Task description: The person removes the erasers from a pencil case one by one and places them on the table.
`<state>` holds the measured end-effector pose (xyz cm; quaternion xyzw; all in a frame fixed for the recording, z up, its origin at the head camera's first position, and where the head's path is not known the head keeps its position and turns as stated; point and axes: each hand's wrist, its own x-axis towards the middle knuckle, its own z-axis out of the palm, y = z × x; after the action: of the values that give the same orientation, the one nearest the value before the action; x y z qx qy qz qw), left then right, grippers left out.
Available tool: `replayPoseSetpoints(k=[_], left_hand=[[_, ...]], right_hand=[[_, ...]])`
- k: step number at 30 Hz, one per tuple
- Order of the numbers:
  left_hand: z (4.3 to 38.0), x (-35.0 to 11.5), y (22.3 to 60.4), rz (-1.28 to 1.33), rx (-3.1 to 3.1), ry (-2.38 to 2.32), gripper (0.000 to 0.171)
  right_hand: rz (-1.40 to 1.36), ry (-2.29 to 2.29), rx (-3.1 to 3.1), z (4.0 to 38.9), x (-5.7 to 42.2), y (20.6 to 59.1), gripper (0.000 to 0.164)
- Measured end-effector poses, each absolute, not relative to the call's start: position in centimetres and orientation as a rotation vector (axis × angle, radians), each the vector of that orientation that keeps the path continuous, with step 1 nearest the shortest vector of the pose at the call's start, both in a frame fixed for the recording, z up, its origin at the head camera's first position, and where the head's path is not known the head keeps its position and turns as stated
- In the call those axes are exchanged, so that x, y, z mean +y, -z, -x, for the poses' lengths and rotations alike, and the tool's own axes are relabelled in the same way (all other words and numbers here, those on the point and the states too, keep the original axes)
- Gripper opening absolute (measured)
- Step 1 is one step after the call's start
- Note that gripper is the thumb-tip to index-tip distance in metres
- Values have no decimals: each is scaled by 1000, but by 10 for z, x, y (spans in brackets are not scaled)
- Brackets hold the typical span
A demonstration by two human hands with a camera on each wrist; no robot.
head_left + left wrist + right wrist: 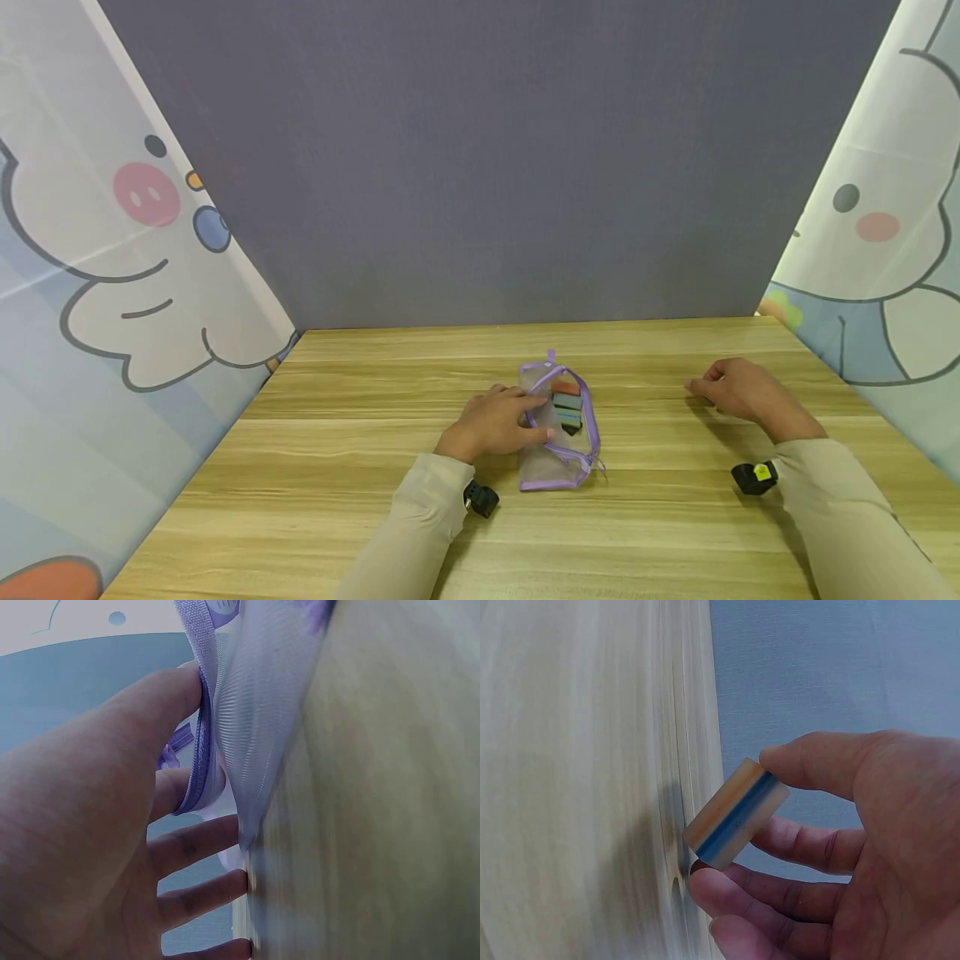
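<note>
"What do you read at the right grip point(738, 390)?"

"On my feed it is pinched fairly narrow, thumb against fingers, with hold of a small striped block point(736, 814); I make out orange, blue and pale bands; the block is over the right part of the counter point(337, 500), well apart from the pouch; whether it touches the wood, I cannot tell."

"And the left grip point(491, 423)?"

"Spread, fingers relaxed; I see thumb and index touching the purple zipper edge point(201, 761) of the mesh pouch point(543, 475), which rests on the counter near the middle; through its gaping mouth I spot several small blocks point(567, 402) in a row, an orange-red one and a grey one among them."

"Farther out?"

"Beige sleeves point(420, 517), with a black camera point(483, 500) at each wrist; a grey panel point(525, 167) behind the counter; cartoon-printed cloths point(885, 250) on either side."
</note>
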<state>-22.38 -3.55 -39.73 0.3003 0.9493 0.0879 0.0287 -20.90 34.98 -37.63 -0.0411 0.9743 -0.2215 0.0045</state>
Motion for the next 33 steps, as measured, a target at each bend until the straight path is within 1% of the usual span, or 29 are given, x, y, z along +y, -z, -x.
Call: replayPoseSetpoints(k=[8,16,33], left_hand=[[223,-35,397,-930,2933,-267,69],[221,-36,396,-921,2934,-272,68],[222,-35,397,-920,2933,-276,69]], right_hand=[[120,681,3036,207,349,374,43],[113,707,2993,207,349,372,48],[98,673,2991,209,348,371,48]])
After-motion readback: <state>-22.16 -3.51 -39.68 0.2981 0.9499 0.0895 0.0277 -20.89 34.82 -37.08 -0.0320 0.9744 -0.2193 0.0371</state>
